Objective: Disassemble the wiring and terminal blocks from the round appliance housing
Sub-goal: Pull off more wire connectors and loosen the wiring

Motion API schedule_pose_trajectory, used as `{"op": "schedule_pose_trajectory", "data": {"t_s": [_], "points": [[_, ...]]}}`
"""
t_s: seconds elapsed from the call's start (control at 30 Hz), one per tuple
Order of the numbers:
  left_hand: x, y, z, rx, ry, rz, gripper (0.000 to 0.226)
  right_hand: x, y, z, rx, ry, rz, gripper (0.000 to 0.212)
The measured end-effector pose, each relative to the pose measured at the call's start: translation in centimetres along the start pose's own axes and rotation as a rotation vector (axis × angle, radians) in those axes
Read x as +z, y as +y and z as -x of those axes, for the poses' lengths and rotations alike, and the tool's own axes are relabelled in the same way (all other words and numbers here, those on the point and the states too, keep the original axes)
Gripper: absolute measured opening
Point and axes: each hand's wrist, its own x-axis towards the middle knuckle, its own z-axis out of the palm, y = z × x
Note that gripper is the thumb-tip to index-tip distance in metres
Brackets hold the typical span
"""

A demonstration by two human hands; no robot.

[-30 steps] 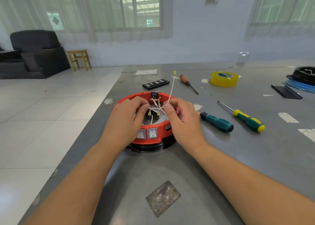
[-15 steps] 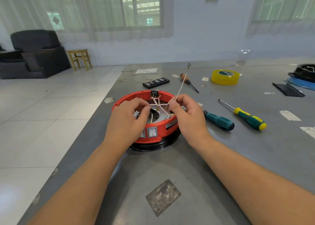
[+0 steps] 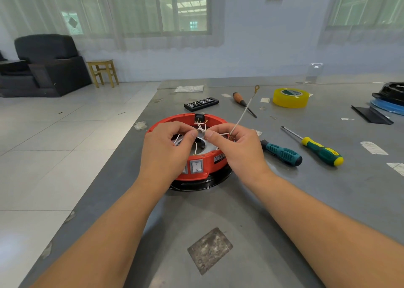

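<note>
A round red housing (image 3: 215, 156) on a black base sits on the grey table (image 3: 284, 200), its open top facing up, with a white rocker switch (image 3: 196, 166) on its near wall. A bundle of white wires (image 3: 202, 128) with brass terminals runs from a black block (image 3: 199, 118) at the far rim. My left hand (image 3: 168, 150) pinches the wires from the left. My right hand (image 3: 236, 148) pinches them from the right, and one long white wire (image 3: 242, 115) with a ring terminal sticks up and away from it.
Right of the housing lie a teal-handled screwdriver (image 3: 282, 153) and a green-and-yellow screwdriver (image 3: 319, 150). Behind are a brown-handled screwdriver (image 3: 240, 101), a black bit case (image 3: 201, 103), yellow tape (image 3: 290, 97) and a black and blue part (image 3: 391, 100). The table's left edge drops to tiled floor.
Both hands have lifted slightly and their fingertips have come together on the wire bundle. The long ring-terminal wire has swung to the right and tilted further over.
</note>
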Motion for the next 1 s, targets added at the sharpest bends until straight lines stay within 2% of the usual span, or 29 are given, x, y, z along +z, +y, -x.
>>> {"op": "schedule_pose_trajectory", "data": {"t_s": [0.1,0.27,0.53,0.7,1.0], "points": [[0.3,0.8,0.0,-0.078,0.032,0.084,0.026,0.3,-0.1,0.0,0.029,0.013,-0.082,0.002],[0.8,1.9,0.5,-0.186,0.103,0.134,0.021,1.2,-0.2,0.3,0.031,0.034,-0.2,0.004],[1.2,2.4,0.9,-0.188,0.163,0.032,0.025,0.8,0.0,0.1,0.054,0.063,-0.197,0.005],[1.1,1.9,0.7,-0.264,0.144,0.124,0.024,-0.2,0.2,-0.3,0.075,0.054,-0.165,0.008],[1.5,1.4,0.7,-0.197,0.072,-0.128,0.018,-0.8,0.5,-0.8,0.068,0.052,-0.061,0.009]]}}
